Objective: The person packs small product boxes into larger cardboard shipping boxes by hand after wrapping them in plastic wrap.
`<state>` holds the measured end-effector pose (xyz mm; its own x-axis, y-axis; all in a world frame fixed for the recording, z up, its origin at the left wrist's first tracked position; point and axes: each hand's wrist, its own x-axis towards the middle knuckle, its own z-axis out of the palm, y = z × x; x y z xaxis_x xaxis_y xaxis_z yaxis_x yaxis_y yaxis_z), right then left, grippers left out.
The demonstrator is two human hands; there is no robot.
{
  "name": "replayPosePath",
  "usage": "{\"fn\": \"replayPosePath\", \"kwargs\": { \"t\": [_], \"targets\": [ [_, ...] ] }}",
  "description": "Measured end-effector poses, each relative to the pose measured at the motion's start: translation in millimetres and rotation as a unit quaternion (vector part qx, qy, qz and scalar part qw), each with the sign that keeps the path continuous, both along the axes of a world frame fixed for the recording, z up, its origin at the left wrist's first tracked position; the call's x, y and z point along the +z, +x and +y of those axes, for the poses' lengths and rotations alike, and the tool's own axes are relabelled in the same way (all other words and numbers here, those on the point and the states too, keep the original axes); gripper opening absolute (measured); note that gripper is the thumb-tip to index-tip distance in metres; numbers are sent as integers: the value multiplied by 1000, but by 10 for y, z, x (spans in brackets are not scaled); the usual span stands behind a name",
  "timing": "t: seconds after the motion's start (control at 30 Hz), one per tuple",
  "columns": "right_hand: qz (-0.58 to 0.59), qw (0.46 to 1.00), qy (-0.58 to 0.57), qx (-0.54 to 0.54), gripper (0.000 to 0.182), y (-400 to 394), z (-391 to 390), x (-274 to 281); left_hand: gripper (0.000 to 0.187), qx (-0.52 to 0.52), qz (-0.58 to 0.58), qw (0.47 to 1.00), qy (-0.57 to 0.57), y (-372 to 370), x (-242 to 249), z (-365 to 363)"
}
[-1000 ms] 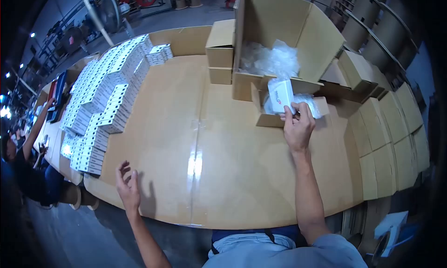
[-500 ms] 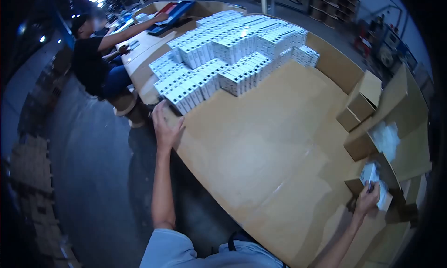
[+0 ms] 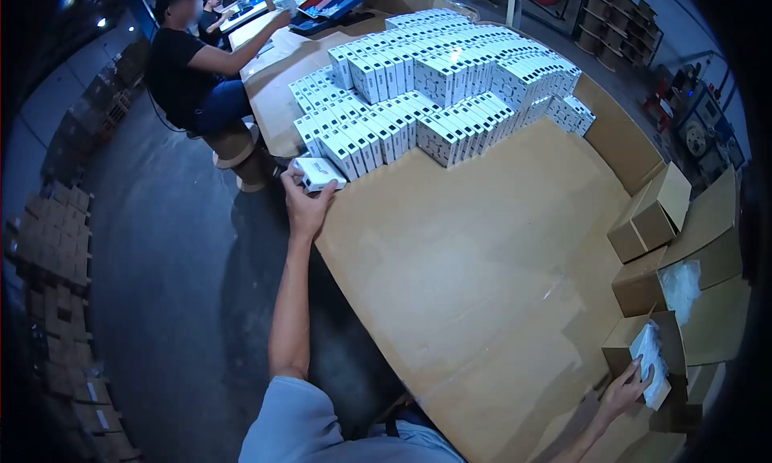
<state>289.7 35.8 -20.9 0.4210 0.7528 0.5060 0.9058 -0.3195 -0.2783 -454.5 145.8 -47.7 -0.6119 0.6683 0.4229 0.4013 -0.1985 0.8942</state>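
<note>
My left hand (image 3: 306, 209) is at the table's left edge, thumb and fingers closed around a small white box (image 3: 319, 174). That box lies flat and tilted beside the front end of the rows of upright white boxes (image 3: 354, 145). Far to the right, my right hand (image 3: 626, 390) reaches to an open cardboard carton (image 3: 621, 358). Its fingers are apart and touch a white item in clear plastic (image 3: 650, 352) in the carton. How far the fingertips go around this item is hard to make out.
A brown table surface (image 3: 466, 262) spreads before me. Cartons with raised flaps (image 3: 643, 218) and a plastic bag (image 3: 682, 290) line the right side. At the back left, a person in dark clothes (image 3: 185, 77) sits near a blue tray (image 3: 342, 0).
My left hand, empty and spread before, now grips a small white box at the row's end. My right hand stays by the carton, its fingers shifted on the plastic-wrapped item. The view has turned slightly.
</note>
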Motion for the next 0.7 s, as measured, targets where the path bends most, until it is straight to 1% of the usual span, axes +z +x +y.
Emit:
{"fn": "replayPosePath", "kwargs": {
  "t": [0.03, 0.1, 0.13, 0.17, 0.2, 0.23, 0.27, 0.3, 0.33, 0.37, 0.4, 0.43, 0.47, 0.5, 0.53, 0.57, 0.63, 0.67, 0.7],
  "targets": [
    [-17, 1000, 8, 10, 44, -63, -61, -5, 66, 3, -10, 1000, 15, -66, -91, -3],
    [-81, 996, -22, -3, 48, -218, -127, 28, 66, 1, -30, 999, 44, -150, -223, -25],
    [-114, 993, -39, -16, 51, -322, -177, 68, 67, 19, -27, 998, 55, -141, -243, -102],
    [-114, 993, -4, 5, 53, -411, -227, 84, 67, 31, -27, 997, 65, -52, -259, -206],
    [-118, 992, 35, 20, 55, -504, -239, 99, 70, 45, 2, 997, 69, 83, -211, -342],
    [-126, 989, 71, 29, 57, -637, -284, 191, 72, 50, 29, 996, 74, 324, -68, -488],
    [41, 995, 78, 45, 56, -1051, -316, 455, 77, 13, -104, 993, 48, 735, 199, -608],
    [206, 972, 97, 60, 55, -1433, -332, 668, 73, -12, -116, 993, 30, 962, 183, -729],
    [325, 940, 52, 86, 54, -1477, -431, 591, 64, -73, -165, 983, 23, 1291, 245, -831],
    [444, 888, 18, 114, 53, -1527, -541, 493, 59, -114, -202, 973, 10, 1561, 195, -916],
    [483, 856, -7, 183, 55, -1669, -594, 542, 57, -152, -302, 941, 8, 1881, 169, -1011],
    [523, 815, -37, 247, 56, -1809, -653, 593, 54, -169, -360, 917, -12, 2353, 339, -1082],
    [573, 755, -49, 315, 56, -1860, -657, 497, 53, -238, -368, 899, -13, 2660, 255, -1087],
    [565, 747, -62, 344, 54, -1903, -631, 562, 50, -267, -391, 880, -52, 3045, 397, -1098],
    [556, 737, -77, 376, 53, -1914, -595, 627, 47, -321, -401, 857, -47, 3408, 488, -1072],
    [584, 723, -45, 366, 51, -1888, -566, 611, 42, -345, -361, 865, -56, 3632, 403, -1021],
    [637, 684, 14, 356, 49, -1759, -598, 549, 35, -448, -319, 832, -72, 4091, 555, -1008],
    [660, 685, 40, 306, 37, -1683, -638, 524, 30, -464, -256, 846, -63, 4282, 594, -975],
    [615, 726, 63, 301, 32, -1534, -672, 537, 14, -461, -215, 857, -86, 4467, 799, -955]
  ]
}}
